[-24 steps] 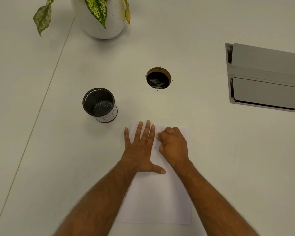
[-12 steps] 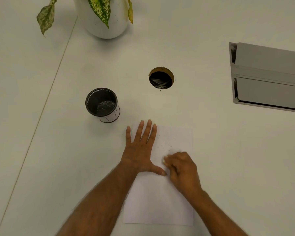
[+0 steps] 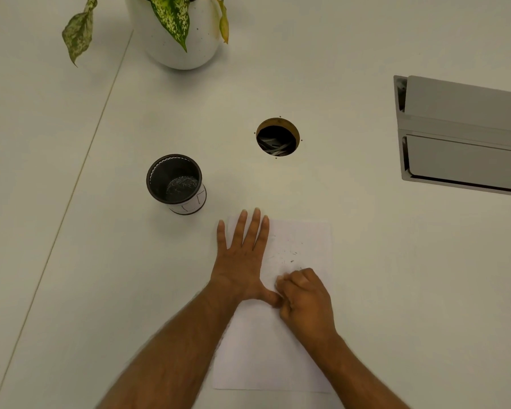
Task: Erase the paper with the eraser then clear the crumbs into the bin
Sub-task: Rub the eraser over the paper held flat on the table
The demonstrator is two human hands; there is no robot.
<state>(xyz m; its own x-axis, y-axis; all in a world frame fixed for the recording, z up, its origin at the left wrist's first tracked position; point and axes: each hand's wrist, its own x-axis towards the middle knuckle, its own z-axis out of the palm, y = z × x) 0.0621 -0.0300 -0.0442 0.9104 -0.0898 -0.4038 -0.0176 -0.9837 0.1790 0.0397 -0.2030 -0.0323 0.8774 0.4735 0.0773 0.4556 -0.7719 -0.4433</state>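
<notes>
**Erasing stage: sheet pinned, eraser hand curled at mid-page**

Sheet of paper (image 3: 273, 349) flat on the white desk (image 3: 396, 276), lower centre of the frame. Left hand (image 3: 241, 261) pressed palm-down on the sheet's upper left part, fingers (image 3: 255, 224) straight and slightly spread, thumb out to the right; probably placed so to keep the paper from sliding or creasing under rubbing. Nothing gripped by this hand.

Right hand (image 3: 306, 302) just right of the left thumb, touching or nearly so, its fingers (image 3: 300, 280) curled tight together toward the paper, as if pinching something small. Eraser itself hidden inside the curl; presumed there, not confirmed.

Dark crumbs (image 3: 291, 255) scattered on the upper right part of the sheet, above the right hand. Black bin (image 3: 174, 183) upright at left centre, near the paper's upper left corner but apart from it, within easy reach for tipping the crumbs in. Judged stage: erasing under way, clearing not yet begun.

Elsewhere: round cable hole (image 3: 278, 137) at centre, potted plant (image 3: 179, 31) at top, grey hatch (image 3: 463, 137) at right.
</notes>
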